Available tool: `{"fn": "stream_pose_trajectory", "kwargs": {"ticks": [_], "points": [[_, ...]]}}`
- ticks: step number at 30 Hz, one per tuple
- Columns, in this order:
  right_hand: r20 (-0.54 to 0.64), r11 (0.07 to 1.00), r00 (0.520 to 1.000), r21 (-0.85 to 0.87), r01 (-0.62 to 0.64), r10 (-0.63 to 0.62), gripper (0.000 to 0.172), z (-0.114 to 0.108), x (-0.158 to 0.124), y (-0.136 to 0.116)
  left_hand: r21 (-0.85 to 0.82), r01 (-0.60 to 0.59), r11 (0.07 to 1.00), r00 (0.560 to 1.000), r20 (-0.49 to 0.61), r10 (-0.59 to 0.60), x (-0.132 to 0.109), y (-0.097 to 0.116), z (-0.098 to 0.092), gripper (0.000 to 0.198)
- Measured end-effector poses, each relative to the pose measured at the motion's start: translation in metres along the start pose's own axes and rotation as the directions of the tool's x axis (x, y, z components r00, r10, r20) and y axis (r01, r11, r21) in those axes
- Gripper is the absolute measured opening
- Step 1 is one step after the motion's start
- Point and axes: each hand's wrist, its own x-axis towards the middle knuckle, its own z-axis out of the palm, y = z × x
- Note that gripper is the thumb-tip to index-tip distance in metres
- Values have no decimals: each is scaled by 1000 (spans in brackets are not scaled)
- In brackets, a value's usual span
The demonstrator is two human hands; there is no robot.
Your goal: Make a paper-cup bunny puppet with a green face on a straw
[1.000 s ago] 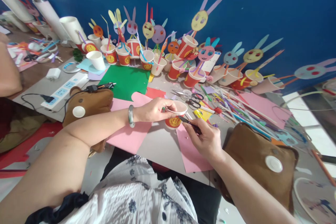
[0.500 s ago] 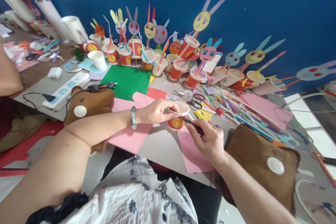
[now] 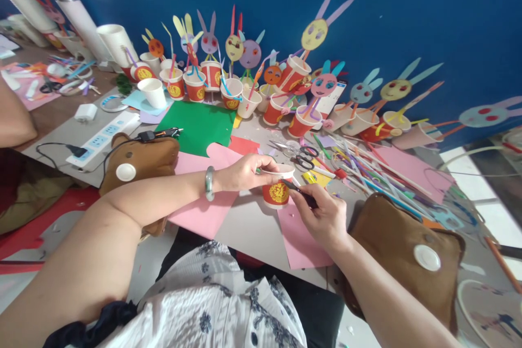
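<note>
Left fingers (image 3: 266, 162) pinching red cup (image 3: 278, 194) at rim; right fingers (image 3: 316, 191) wrapped round black tool (image 3: 310, 200).

Single head-worn view, facing forward and down, hands (image 3: 243, 172) near.

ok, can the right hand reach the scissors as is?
Likely yes: the scissors lie just past the right hand, nothing covering their handles, though that hand holds a black tool.

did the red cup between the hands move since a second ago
Yes, slightly: the red cup has shifted toward the picture's lower edge, a bit farther from the loose scissors beyond it.
</note>
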Motion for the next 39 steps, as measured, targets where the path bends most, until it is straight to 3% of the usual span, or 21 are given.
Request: {"fn": "stream_pose_trajectory", "kwargs": {"ticks": [9,22,39], "points": [[-9,999,999,3,-38,38,26,2,0,-1,-85,45,995,999,-20,-47,0,2,2,18],[2,999,1000,-35,-14,15,25,1,-2,-3,-122,16,992,1000,-8,-17,3,-4,3,30],[2,999,1000,-50,-8,8,25,-1,-2,0,-336,135,932,991,46,-127,2,-2,7,31]]}}
